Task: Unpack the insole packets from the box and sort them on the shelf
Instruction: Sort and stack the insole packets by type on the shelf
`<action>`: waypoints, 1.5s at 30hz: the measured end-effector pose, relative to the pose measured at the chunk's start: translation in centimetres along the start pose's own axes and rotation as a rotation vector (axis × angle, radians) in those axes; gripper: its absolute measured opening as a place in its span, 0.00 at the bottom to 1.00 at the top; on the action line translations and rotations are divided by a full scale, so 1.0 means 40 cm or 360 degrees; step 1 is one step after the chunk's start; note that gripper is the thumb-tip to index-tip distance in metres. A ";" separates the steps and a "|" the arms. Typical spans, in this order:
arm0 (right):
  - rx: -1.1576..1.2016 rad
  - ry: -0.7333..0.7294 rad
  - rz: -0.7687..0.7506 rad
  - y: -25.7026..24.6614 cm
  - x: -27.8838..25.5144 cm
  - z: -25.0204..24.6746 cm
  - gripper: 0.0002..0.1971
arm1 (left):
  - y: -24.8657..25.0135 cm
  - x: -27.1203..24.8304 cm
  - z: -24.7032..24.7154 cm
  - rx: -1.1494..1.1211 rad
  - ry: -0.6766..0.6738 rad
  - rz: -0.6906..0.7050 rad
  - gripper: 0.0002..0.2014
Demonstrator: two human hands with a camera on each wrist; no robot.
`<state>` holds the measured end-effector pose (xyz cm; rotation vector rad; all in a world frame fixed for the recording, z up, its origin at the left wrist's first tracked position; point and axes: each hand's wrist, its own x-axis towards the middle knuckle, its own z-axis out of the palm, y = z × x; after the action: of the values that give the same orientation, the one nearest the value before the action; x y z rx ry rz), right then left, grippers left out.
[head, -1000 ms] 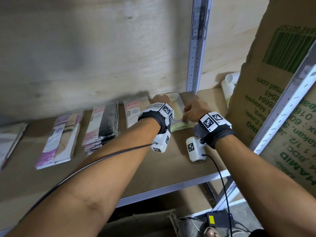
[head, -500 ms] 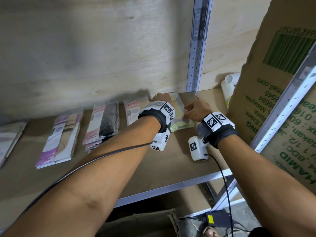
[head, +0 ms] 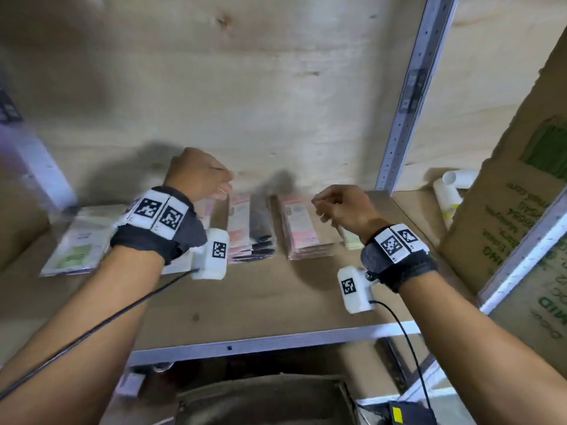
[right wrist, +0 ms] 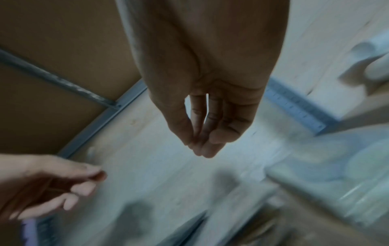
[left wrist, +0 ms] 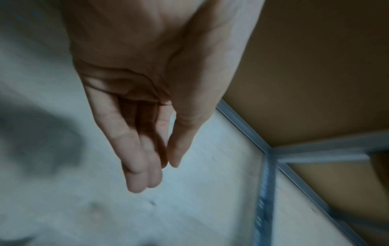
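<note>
Several piles of insole packets lie in a row on the wooden shelf [head: 260, 296]: a green and white pile [head: 76, 246] at the left, a pink and black pile [head: 251, 228], a pink pile [head: 303, 231], and a yellow-green pile [head: 351, 240] partly hidden behind my right wrist. My left hand [head: 199, 176] hovers above the row, fingers relaxed, holding nothing [left wrist: 160, 173]. My right hand [head: 340, 207] hangs over the pink pile, fingers loosely together and empty [right wrist: 197, 148]. The left hand [right wrist: 52, 183] also shows in the blurred right wrist view.
A large cardboard box [head: 521, 210] with green print leans at the right. White bottles [head: 451, 191] lie behind it. A grey metal upright [head: 408, 96] stands at the back right. The shelf's metal rail [head: 276, 342] runs along the front, with a brown box [head: 264, 400] below.
Both hands have lifted off the yellow-green pile and drawn back, the left one moving left. The head view has swung left, showing more of the row.
</note>
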<state>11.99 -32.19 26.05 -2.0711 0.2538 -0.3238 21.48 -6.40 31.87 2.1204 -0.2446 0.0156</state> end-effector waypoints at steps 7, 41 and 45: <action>0.0147 -0.0358 -0.0143 -0.232 -0.006 0.313 0.07 | -0.330 -0.033 -0.323 -0.0117 0.0366 -0.0460 0.05; -0.0768 -0.0781 0.0031 -0.341 0.044 0.948 0.19 | -0.625 -0.116 -0.397 -0.0735 0.0283 -0.1178 0.11; -0.0701 -0.0823 0.0085 -0.335 0.042 0.919 0.21 | -0.619 -0.119 -0.390 -0.0816 0.0273 -0.1140 0.09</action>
<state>26.39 3.79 20.28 -2.4884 0.0658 0.3331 22.64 20.26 18.92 1.5803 0.5642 -0.2578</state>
